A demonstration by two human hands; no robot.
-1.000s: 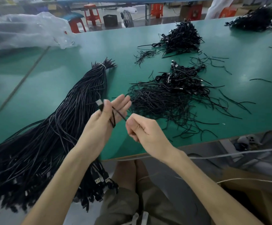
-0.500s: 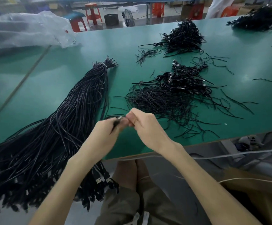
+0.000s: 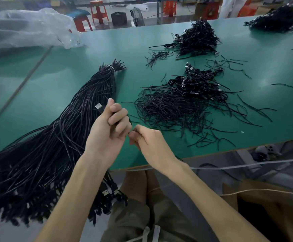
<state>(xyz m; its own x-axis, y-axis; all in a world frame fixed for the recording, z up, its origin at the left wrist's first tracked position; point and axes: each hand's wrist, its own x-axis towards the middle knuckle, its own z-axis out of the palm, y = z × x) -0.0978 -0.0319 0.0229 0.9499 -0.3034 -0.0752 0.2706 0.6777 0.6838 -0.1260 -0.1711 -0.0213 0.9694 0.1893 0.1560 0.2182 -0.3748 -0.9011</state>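
The left hand (image 3: 110,126) grips a thin black USB cable with a silver plug (image 3: 99,107), bunched above the green surface (image 3: 72,88), so the right hand (image 3: 149,142), pinching its loose tail, can seemingly wrap it

Factory assembly floor: green workbench (image 3: 72,81) w/ cable bundles (image 3: 82,105), plastic stools (image 3: 98,11) behind.

The held cable (image 3: 102,111) is black with a silver plug (image 3: 98,106). The table (image 3: 58,88) is green, the bundle (image 3: 93,88) black, the stools (image 3: 96,2) red.
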